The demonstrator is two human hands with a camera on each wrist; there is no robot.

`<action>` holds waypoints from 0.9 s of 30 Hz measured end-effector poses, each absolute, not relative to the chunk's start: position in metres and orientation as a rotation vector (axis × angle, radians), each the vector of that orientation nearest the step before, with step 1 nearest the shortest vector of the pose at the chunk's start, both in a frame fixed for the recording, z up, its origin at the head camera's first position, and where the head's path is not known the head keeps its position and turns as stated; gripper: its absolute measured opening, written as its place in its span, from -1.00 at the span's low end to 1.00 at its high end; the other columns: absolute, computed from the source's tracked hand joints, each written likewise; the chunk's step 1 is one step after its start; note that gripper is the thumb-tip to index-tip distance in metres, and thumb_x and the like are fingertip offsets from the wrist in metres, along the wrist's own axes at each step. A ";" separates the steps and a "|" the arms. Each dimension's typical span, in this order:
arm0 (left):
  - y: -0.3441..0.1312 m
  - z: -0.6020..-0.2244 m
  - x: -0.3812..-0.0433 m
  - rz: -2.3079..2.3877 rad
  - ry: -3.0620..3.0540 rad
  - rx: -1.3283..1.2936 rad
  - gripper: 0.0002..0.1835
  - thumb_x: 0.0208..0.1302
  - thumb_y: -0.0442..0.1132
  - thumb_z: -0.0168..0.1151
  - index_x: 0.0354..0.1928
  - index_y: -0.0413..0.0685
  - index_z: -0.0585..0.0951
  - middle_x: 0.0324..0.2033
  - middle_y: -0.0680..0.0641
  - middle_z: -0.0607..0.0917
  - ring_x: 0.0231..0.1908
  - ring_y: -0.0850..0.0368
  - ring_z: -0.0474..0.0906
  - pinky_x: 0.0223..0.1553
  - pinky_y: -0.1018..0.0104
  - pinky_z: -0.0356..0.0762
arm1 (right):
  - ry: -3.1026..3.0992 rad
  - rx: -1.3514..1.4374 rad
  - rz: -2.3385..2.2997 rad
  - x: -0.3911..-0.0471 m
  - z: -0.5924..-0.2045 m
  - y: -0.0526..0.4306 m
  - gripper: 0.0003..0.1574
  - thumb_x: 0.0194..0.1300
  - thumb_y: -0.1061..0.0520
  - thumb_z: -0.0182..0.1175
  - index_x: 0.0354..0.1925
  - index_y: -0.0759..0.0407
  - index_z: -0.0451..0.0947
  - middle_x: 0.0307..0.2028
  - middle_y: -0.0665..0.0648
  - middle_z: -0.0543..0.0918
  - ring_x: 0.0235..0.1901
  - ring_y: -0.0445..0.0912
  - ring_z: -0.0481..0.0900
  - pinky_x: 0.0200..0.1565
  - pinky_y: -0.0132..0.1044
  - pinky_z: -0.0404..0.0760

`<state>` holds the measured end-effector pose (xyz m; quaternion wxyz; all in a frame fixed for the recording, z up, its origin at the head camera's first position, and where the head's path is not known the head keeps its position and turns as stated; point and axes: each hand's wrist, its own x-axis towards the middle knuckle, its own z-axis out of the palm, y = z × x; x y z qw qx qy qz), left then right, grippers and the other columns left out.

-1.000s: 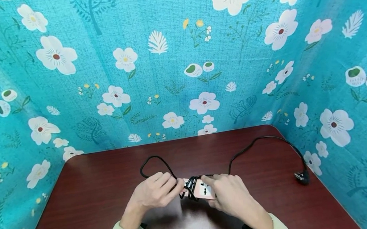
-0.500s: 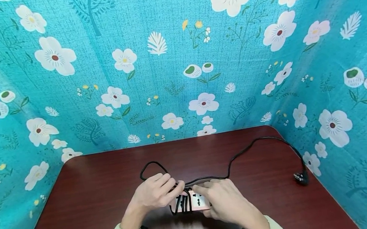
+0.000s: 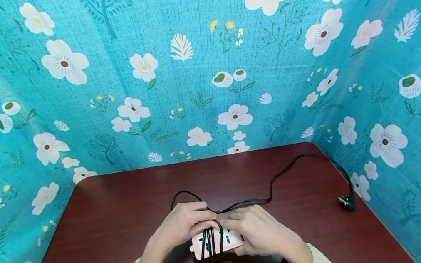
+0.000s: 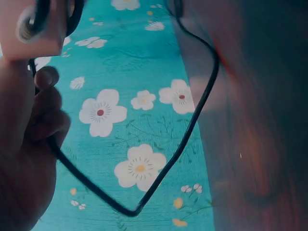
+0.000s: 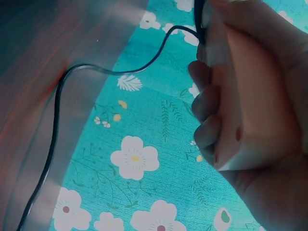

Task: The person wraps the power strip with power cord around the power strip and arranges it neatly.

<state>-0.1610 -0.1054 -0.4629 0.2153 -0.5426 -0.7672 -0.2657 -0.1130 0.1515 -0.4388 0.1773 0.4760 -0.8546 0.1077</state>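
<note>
A pink power strip with white socket panels has black cord wound several times round its left part. My right hand grips its right end, and the right wrist view shows fingers curled under the pink casing. At the left end, my left hand holds the black cord, its fingers curled round it just by the strip's end. From there the cord bends into a loose loop behind the left hand. The left palm is hidden in the head view.
The free cord trails along the dark red table to the right, ending in a black plug near the right edge. A blue flowered cloth hangs behind the table and along its sides.
The power strip has come nearer the body and a little left, its socket face turning up into view. The left hand's loop has shrunk and shifted right. The plug stays put.
</note>
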 end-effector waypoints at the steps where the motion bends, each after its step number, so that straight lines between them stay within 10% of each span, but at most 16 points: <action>1: -0.106 -0.463 -0.161 -0.826 -2.167 -1.524 -0.91 0.47 -0.03 0.31 -0.20 0.23 0.75 -0.43 0.25 0.59 -0.49 0.51 0.37 -0.39 0.75 0.34 | -2.399 1.357 0.330 -0.114 -0.440 0.151 -0.16 -0.32 -0.13 0.71 0.04 -0.09 0.70 -0.14 -0.13 0.80 -0.22 -0.24 0.76 -0.20 -0.33 0.71; 15: -0.116 -0.472 -0.175 -1.445 -2.260 -1.549 -0.87 0.39 -0.27 0.39 -0.17 0.17 0.80 -0.41 0.14 0.72 -0.45 0.51 0.41 -0.48 0.63 0.40 | -2.637 1.385 0.705 -0.109 -0.436 0.154 -0.35 0.00 0.01 0.58 0.05 0.03 0.55 -0.29 -0.24 0.55 -0.35 -0.46 0.42 -0.25 -0.68 0.39; 27: -0.117 -0.476 -0.180 -1.485 -2.284 -1.433 -0.95 0.37 -0.22 0.39 -0.24 0.08 0.80 -0.41 0.07 0.77 -0.45 0.47 0.50 -0.45 0.54 0.50 | -2.488 1.246 0.344 -0.107 -0.446 0.157 -0.31 0.21 -0.32 0.47 0.04 0.09 0.52 -0.34 -0.17 0.54 -0.38 -0.33 0.45 -0.34 -0.44 0.51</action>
